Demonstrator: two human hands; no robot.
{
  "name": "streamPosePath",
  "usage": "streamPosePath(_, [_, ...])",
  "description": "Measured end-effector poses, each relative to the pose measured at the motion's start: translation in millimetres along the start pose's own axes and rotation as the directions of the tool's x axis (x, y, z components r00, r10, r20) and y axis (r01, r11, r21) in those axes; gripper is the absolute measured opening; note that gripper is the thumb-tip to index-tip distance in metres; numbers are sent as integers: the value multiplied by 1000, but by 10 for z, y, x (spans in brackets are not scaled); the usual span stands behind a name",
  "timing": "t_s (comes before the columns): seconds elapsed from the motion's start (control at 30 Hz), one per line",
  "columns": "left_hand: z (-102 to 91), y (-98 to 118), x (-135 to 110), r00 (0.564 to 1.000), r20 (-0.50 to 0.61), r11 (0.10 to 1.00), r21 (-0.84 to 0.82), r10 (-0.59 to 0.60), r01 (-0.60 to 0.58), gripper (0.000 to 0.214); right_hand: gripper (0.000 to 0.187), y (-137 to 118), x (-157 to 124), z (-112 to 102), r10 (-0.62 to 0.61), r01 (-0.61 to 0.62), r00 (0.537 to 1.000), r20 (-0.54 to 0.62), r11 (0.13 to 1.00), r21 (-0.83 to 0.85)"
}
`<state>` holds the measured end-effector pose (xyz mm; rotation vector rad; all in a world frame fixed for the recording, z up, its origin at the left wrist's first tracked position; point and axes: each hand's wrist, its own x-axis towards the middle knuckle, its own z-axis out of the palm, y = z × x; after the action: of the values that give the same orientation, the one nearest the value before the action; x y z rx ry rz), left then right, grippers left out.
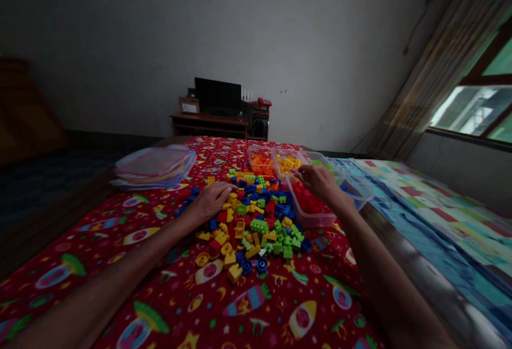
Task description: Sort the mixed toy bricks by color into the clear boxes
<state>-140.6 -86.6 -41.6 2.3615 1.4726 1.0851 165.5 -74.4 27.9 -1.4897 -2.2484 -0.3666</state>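
A mixed pile of toy building blocks (256, 216) in yellow, green, blue, red and orange lies on a red patterned cloth. My left hand (214, 200) rests on the pile's left side, its fingers stretched over the blocks; none is gripped that I can see. Above a clear plastic box of red blocks (308, 202), my right hand (318, 181) has its fingers pinched together; what they hold, if anything, is too small to make out. Behind that box stand a box of orange blocks (262, 165), one of yellow blocks (288, 164) and one with green blocks (320, 163).
Stacked clear lids (156, 165) lie at the left on the red cloth (176, 295). Another clear box (362, 192) with blue pieces sits behind my right wrist. A desk with a monitor (218, 95) stands at the wall. Patterned bedding (440, 205) spreads to the right.
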Motion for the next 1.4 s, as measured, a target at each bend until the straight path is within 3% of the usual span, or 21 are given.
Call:
streamPosePath(0.1, [64, -8, -55, 1000, 16, 999, -31, 15, -15, 48, 28, 220, 15, 64, 127, -131, 988, -86, 990, -42])
streamPosePath(0.2, [107, 19, -78, 1000, -17, 998, -69, 10, -11, 49, 28, 198, 17, 99, 126, -125, 983, -133, 992, 12])
streamPosePath(0.33, [143, 51, -113, 998, -68, 996, -91, 8, -14, 48, 27, -158, 8, 86, -25, 28, 999, -22, 988, 154])
streamPosePath(0.43, [143, 63, -144, 998, -67, 996, -89, 19, -24, 45, 24, -491, 47, 122, -157, 137, 984, 84, 969, 207])
streamPosePath(0.57, [132, 65, -170, 997, -69, 994, -96, 37, -43, 41, 26, -819, 214, 340, -293, 254, 942, 165, 941, 225])
streamPosePath(0.7, [137, 57, -179, 996, -70, 995, -87, 48, -54, 40, 28, -970, 363, 611, -370, 326, 892, 258, 925, 196])
streamPosePath(0.83, [144, 62, -182, 997, -77, 995, -89, 33, -39, 40, 28, -963, 381, 629, -375, 319, 881, 289, 921, 223])
streamPosePath(1.07, [129, 73, -191, 997, -74, 996, -87, 10, -17, 40, 26, -832, 345, 304, -374, 268, 888, 267, 894, 361])
streamPosePath(1.4, [122, 89, -196, 997, -76, 995, -96, 16, -23, 40, 33, -737, 378, 378, -304, 151, 916, 263, 867, 476])
